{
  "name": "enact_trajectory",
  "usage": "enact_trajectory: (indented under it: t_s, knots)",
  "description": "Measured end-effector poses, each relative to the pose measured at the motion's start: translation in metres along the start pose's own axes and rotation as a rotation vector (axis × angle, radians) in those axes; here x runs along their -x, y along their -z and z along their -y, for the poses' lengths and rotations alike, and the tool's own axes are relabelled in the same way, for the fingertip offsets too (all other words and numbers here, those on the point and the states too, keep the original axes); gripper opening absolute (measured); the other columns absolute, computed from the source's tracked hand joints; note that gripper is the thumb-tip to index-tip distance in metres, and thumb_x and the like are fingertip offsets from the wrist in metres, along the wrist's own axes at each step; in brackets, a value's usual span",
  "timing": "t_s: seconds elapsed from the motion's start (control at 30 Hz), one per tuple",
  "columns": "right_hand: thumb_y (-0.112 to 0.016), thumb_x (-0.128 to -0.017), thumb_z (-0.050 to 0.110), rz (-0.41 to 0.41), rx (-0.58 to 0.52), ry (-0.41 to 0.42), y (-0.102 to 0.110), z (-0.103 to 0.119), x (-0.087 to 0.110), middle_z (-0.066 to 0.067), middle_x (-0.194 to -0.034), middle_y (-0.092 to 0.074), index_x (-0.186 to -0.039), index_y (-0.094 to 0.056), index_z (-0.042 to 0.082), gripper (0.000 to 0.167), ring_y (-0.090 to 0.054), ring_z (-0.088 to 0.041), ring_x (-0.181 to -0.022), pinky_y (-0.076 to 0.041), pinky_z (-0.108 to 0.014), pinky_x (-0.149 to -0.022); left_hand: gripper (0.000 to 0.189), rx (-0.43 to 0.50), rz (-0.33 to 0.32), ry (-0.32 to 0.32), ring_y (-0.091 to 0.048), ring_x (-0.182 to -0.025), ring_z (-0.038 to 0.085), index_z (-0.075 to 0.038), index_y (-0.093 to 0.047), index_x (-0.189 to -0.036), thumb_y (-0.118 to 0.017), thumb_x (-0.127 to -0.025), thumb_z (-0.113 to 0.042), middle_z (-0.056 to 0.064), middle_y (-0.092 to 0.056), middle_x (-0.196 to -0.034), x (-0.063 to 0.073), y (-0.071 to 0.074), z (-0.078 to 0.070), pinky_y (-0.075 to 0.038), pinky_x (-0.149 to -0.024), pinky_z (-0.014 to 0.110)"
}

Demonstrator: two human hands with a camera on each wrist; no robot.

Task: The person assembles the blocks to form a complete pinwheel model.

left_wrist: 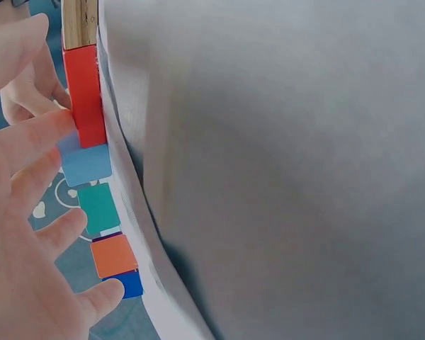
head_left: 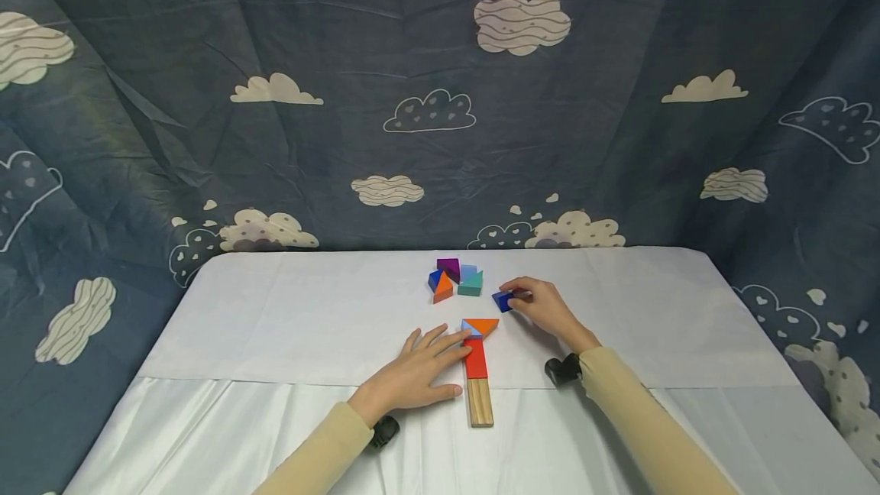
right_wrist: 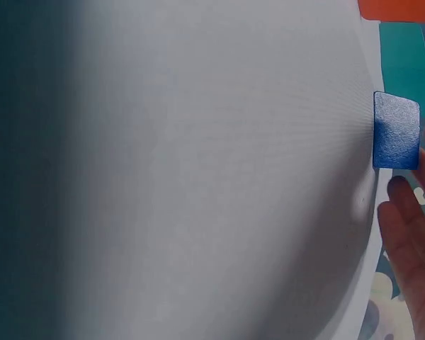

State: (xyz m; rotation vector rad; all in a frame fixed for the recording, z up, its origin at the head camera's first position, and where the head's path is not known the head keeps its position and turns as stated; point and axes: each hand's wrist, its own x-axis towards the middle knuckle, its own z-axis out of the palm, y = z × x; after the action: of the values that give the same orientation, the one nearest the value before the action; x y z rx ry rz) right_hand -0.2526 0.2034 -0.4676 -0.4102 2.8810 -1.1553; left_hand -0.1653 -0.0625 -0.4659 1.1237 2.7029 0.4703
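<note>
My right hand (head_left: pixel 546 308) pinches a dark blue triangular block (head_left: pixel 503 301) at the right of the table; its flat side face shows in the right wrist view, with the fingers (right_wrist: pixel 407 234) beside it. My left hand (head_left: pixel 415 373) lies spread with straight fingers, fingertips touching a column of blocks at its left side. That column has a natural wood block (head_left: pixel 480 403) nearest me, a red block (head_left: pixel 475 361) beyond it, then a light blue triangular block (head_left: pixel 470 330) and an orange triangular block (head_left: pixel 485 325) side by side at the far end.
Behind the column stands a loose cluster of blocks: purple (head_left: pixel 449 268), pale blue (head_left: pixel 468 271), teal (head_left: pixel 470 284), orange (head_left: pixel 443 289) and dark blue (head_left: pixel 435 279). A white cloth (head_left: pixel 289 327) covers the table. A dark cloud-patterned curtain (head_left: pixel 371 37) hangs behind it.
</note>
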Motion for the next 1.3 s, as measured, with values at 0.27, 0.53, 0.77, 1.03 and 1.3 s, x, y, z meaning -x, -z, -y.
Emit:
enact_trajectory:
  t_s: [0.27, 0.53, 0.77, 1.03, 1.3]
  knots:
    - [-0.066, -0.088, 0.002, 0.038, 0.035, -0.028, -0.0026, -0.0003, -0.0046, -0.017, -0.117, -0.062, -0.115, -0.067, 0.002, 0.027, -0.06, -0.031, -0.1, -0.05, -0.044, -0.09, 0.06, 0.003, -0.003, -0.004, -0.013, -0.144, 0.027, -0.018, -0.043, -0.145, -0.056, -0.094, -0.045, -0.005, -0.02, -0.158, 0.0001, 0.0001, 0.0003, -0.011, -0.111, 0.059]
    - [-0.067, -0.086, -0.001, 0.054, 0.071, -0.003, -0.0029, -0.0018, -0.0079, -0.015, -0.111, -0.064, -0.111, -0.068, 0.001, 0.025, -0.059, -0.027, -0.093, -0.051, -0.041, -0.088, 0.06, 0.008, 0.004, 0.001, -0.012, -0.144, 0.026, -0.018, -0.042, -0.146, -0.056, -0.094, -0.045, -0.005, -0.018, -0.158, 0.0, 0.0003, 0.0002, -0.01, -0.111, 0.058]
    - [-0.067, -0.085, -0.006, 0.049, 0.062, 0.019, -0.0025, -0.0023, -0.0073, -0.013, -0.106, -0.064, -0.104, -0.071, 0.001, 0.021, -0.06, -0.026, -0.092, -0.051, -0.041, -0.087, 0.061, 0.013, 0.007, 0.004, -0.012, -0.144, 0.026, -0.018, -0.042, -0.146, -0.057, -0.094, -0.044, -0.005, -0.018, -0.158, -0.0003, -0.0001, 0.0003, -0.009, -0.111, 0.058]
    - [-0.068, -0.085, -0.003, 0.033, 0.09, 0.04, -0.0024, -0.0009, -0.0073, -0.012, -0.103, -0.066, -0.102, -0.072, 0.002, 0.018, -0.061, -0.025, -0.09, -0.052, -0.04, -0.085, 0.06, 0.018, 0.004, 0.005, -0.012, -0.144, 0.026, -0.018, -0.042, -0.146, -0.057, -0.094, -0.044, -0.005, -0.018, -0.158, -0.0005, -0.0008, 0.001, -0.009, -0.111, 0.058]
    - [-0.067, -0.085, -0.004, -0.011, 0.056, 0.072, -0.0017, 0.0002, -0.0067, -0.013, -0.103, -0.066, -0.102, -0.071, 0.0, 0.017, -0.063, -0.029, -0.094, -0.052, -0.042, -0.086, 0.06, 0.02, 0.003, 0.006, -0.012, -0.144, 0.025, -0.018, -0.042, -0.146, -0.056, -0.094, -0.044, -0.006, -0.018, -0.158, 0.0, -0.0017, 0.0009, -0.009, -0.112, 0.057]
